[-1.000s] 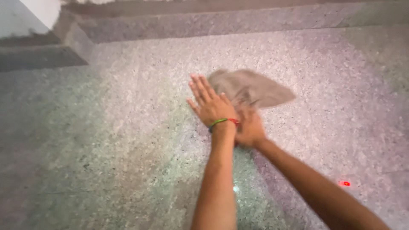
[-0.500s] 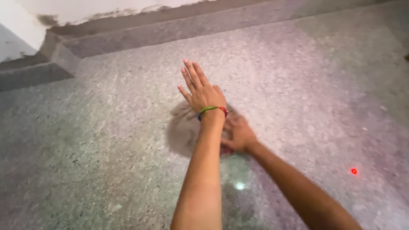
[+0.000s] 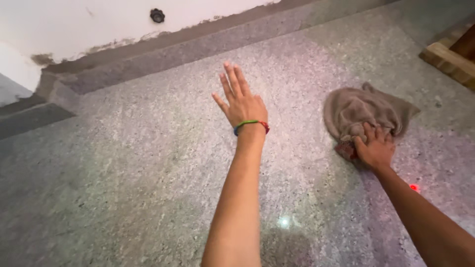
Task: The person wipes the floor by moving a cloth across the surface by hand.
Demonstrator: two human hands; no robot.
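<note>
The right hand (image 3: 374, 148) is gripping a crumpled grey-brown cloth rag (image 3: 366, 111) at three o'clock on the speckled grey stone floor (image 3: 123, 163), fingers curled into its near edge, pressing it flat, likely for wiping. The left hand (image 3: 243, 105), wearing a green and red thread wristband (image 3: 251, 125), is resting open with fingers spread at twelve o'clock, seemingly bracing; no packages or labels are showing.

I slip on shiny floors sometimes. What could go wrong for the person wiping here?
The left hand is held flat with its fingers spread over the speckled stone floor; if the floor is damp, the hand might slide out. The right hand grips only the near edge of the brown cloth, so the loose far part could bunch up. The wooden block lies close beyond, and a wide sweep could bump it.
</note>
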